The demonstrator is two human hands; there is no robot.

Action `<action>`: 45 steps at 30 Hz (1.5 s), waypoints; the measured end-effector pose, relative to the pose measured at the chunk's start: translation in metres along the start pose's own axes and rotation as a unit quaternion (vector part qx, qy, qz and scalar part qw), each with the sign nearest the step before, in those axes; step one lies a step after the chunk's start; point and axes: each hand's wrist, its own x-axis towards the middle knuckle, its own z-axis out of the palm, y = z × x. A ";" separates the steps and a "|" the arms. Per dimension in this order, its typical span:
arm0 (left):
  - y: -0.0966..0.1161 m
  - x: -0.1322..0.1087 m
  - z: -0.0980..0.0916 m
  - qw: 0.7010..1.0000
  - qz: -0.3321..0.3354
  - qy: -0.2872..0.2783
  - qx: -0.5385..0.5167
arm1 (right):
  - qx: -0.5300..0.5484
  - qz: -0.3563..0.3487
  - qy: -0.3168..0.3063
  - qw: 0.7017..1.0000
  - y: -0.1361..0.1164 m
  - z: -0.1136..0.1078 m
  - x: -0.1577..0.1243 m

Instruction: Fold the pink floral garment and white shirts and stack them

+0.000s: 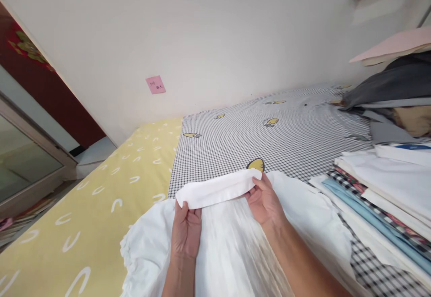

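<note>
A white garment (225,238) with gathered, ruffled sleeve edges lies spread toward me over the bed. Its collar (218,189) is stretched between my hands as a smooth white band. My left hand (187,225) pinches the collar's left end, thumb on top and fingers beneath. At the right end, my right hand (264,198) grips the collar between thumb and fingers. Both palms face upward, and the fingertips under the cloth are partly hidden.
Folded cloths (387,198) are stacked at the right, with dark and tan clothes (397,90) behind them. Yellow patterned cloth (134,176) covers the left side, checked cloth (229,140) the middle. A pink note (155,85) is on the wall (215,37).
</note>
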 end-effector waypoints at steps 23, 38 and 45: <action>-0.019 0.004 -0.007 0.874 0.273 0.165 0.367 | -0.500 -0.401 0.005 0.768 -0.003 -0.014 0.008; -0.024 -0.006 -0.002 0.666 0.375 0.127 0.633 | -0.796 -0.372 -0.207 0.430 0.022 -0.012 0.001; -0.026 -0.009 -0.001 0.636 0.432 0.183 0.613 | -0.718 -0.445 -0.205 0.495 0.011 -0.010 -0.009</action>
